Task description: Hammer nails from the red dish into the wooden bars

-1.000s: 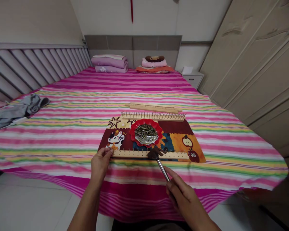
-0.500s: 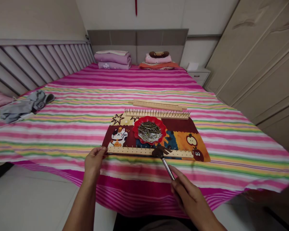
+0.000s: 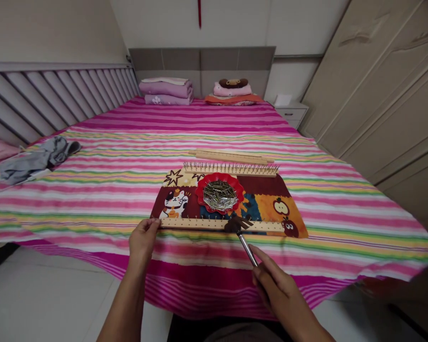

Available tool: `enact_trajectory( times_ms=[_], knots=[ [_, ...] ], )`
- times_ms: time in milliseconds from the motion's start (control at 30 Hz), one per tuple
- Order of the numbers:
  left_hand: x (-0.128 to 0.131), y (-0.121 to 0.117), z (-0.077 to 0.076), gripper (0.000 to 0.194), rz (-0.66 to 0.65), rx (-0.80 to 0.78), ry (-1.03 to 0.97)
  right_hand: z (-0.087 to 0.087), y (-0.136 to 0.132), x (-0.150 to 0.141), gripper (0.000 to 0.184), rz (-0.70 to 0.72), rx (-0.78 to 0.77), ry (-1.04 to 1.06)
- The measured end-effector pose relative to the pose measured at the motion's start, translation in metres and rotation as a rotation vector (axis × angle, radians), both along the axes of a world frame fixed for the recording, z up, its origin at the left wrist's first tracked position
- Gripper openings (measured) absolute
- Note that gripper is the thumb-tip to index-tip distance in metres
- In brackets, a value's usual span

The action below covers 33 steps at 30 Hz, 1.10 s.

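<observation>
With finger and thumb, my left hand pinches the left end of a pale wooden strip that has rows of small holes. Several nails stand along the strip's far row. My right hand is closed round the handle of a claw hammer. The hammer's dark head covers part of the strip right of its middle; whether it touches the wood I cannot tell. Just beyond lies a red scalloped bowl full of loose nails. Strip and bowl are on a patterned mat with a cat and apples.
Behind the bowl, a second wooden strip bristles with upright nails. More bare wooden strips lie beyond it. Striped bedding covers the bed. Grey clothing lies left; folded bedding is stacked by the headboard.
The camera view shifts slightly. My left hand slid a little toward the strip's left end. The hammer stays over about the same place on the strip, still in my right hand.
</observation>
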<state>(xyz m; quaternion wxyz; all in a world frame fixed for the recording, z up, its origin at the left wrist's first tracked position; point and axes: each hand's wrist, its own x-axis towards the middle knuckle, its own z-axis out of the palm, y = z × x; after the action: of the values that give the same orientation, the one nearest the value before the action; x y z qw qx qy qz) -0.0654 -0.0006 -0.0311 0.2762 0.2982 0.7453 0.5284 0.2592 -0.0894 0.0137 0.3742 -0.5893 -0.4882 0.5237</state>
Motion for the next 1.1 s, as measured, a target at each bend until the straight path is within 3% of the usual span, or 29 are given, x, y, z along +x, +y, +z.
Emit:
enact_trajectory(
  times_ms=[133, 367, 533, 633, 733, 967, 1100],
  knots=[
    [0.009, 0.0, -0.002, 0.037, -0.046, 0.039, -0.105, -0.002, -0.001, 0.001, 0.051, -0.014, 0.006, 0.011],
    [0.042, 0.001, -0.008, 0.034, -0.148, 0.034, -0.052, -0.005, -0.003, 0.002, 0.051, -0.002, 0.02, 0.038],
    [0.057, -0.002, 0.007, 0.029, -0.119, -0.032, 0.126, -0.007, -0.003, 0.005, 0.053, 0.004, 0.005, 0.036],
    [0.065, 0.0, 0.013, 0.027, -0.167, 0.034, 0.116, -0.011, -0.001, 0.007, 0.053, -0.006, -0.001, 0.051],
    [0.073, 0.007, 0.009, 0.025, -0.252, 0.056, 0.102, -0.014, 0.001, 0.008, 0.054, 0.013, 0.011, 0.063],
    [0.081, 0.014, 0.0, 0.02, -0.32, 0.107, 0.413, -0.01, 0.001, 0.003, 0.05, 0.003, 0.021, 0.058],
    [0.081, 0.014, -0.001, 0.018, -0.333, 0.086, 0.439, -0.007, 0.001, -0.001, 0.048, 0.002, -0.005, 0.084]
  ],
)
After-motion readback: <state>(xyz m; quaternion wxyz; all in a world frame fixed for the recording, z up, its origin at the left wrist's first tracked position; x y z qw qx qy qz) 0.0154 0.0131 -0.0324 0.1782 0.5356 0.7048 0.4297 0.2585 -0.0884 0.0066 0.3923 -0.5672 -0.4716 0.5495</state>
